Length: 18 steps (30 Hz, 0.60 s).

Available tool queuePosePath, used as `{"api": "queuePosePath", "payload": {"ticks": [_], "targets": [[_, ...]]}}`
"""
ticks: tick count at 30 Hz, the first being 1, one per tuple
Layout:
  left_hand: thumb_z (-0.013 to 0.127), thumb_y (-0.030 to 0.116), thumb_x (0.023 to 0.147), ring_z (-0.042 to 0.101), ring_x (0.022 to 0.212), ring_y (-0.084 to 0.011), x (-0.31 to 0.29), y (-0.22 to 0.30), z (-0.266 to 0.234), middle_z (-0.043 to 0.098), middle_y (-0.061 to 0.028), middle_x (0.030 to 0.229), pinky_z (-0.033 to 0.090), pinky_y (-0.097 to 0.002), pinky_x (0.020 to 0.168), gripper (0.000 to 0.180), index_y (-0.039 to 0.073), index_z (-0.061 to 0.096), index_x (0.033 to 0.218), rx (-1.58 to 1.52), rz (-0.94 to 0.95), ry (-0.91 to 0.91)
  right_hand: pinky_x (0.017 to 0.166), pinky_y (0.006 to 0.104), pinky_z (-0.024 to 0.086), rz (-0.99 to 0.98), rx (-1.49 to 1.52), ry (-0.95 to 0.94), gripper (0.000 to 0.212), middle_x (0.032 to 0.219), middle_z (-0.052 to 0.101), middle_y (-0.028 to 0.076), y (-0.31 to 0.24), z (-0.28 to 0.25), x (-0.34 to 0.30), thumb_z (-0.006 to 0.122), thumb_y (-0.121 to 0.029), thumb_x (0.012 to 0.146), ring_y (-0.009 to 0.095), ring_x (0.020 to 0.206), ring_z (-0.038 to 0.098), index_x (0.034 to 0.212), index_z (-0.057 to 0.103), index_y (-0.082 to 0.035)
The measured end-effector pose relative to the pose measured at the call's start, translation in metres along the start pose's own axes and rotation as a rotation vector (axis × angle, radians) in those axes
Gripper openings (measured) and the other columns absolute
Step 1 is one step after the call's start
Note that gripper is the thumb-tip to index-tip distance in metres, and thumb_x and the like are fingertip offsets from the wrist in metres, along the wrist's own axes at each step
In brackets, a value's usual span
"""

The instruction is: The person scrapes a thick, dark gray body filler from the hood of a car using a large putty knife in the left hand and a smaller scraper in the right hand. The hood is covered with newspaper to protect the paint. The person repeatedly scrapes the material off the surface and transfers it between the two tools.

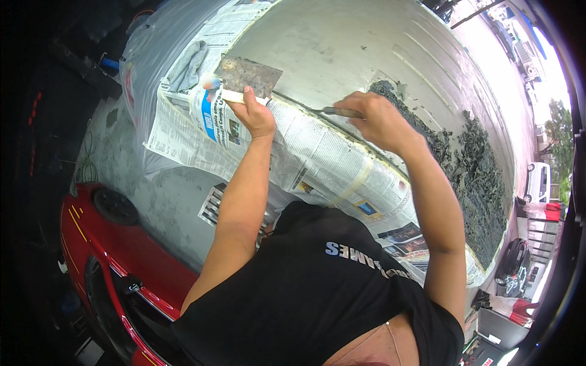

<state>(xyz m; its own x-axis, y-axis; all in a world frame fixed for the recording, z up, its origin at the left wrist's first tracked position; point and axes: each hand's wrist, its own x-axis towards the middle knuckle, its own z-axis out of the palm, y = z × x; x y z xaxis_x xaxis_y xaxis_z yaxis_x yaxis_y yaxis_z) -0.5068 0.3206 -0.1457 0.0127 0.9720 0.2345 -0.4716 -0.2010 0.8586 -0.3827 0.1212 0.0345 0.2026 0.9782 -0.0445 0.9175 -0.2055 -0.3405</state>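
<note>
My left hand [253, 116] grips a broad scraper [253, 74] by its pale edge. Its flat, rectangular metal blade is stained and smeared. To the right, my right hand [381, 122] is closed round the dark handle of a narrow scraping tool [342, 112]. Its thin tip points left, along the seam at the near edge of a pale grey vehicle panel [317, 49]; whether the tip touches cannot be made out. Dark, shredded peelings [479, 165] lie heaped on the panel's right part. Taped newspaper [323, 158] covers the side below the seam.
A grey cloth [189, 66] lies on the newspaper at upper left, beside clear plastic sheeting [155, 49]. A red car [152, 244] stands behind me at lower left. Beyond the panel's right side are a white van [537, 182] and an open grey case [500, 326].
</note>
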Motion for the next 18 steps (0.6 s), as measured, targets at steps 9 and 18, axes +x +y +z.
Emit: {"api": "queuePosePath", "payload": {"ticks": [9, 18], "targets": [[0.049, 0.012, 0.101, 0.051, 0.125, -0.0273, -0.001, 0.0, -0.002, 0.048, -0.0193, 0.141, 0.035, -0.0385, 0.109, 0.049, -0.006, 0.035, 0.145, -0.011, 0.012, 0.014, 0.091, 0.0432, 0.055, 0.017, -0.12, -0.102, 0.04, 0.117, 0.071, 0.008, -0.011, 0.008, -0.004, 0.059, 0.007, 0.081, 0.033, 0.103, 0.064, 0.114, 0.075, -0.009], [0.049, 0.013, 0.101, 0.05, 0.126, -0.0284, -0.001, 0.005, 0.001, 0.048, -0.0198, 0.141, 0.034, -0.0384, 0.11, 0.05, -0.006, 0.035, 0.144, -0.012, 0.017, 0.03, 0.082, 0.0485, 0.055, 0.271, 0.003, 0.023, 0.042, 0.107, 0.07, 0.017, -0.006, -0.007, -0.079, 0.06, 0.001, 0.086, 0.039, 0.09, 0.068, 0.127, 0.066, -0.009]]}}
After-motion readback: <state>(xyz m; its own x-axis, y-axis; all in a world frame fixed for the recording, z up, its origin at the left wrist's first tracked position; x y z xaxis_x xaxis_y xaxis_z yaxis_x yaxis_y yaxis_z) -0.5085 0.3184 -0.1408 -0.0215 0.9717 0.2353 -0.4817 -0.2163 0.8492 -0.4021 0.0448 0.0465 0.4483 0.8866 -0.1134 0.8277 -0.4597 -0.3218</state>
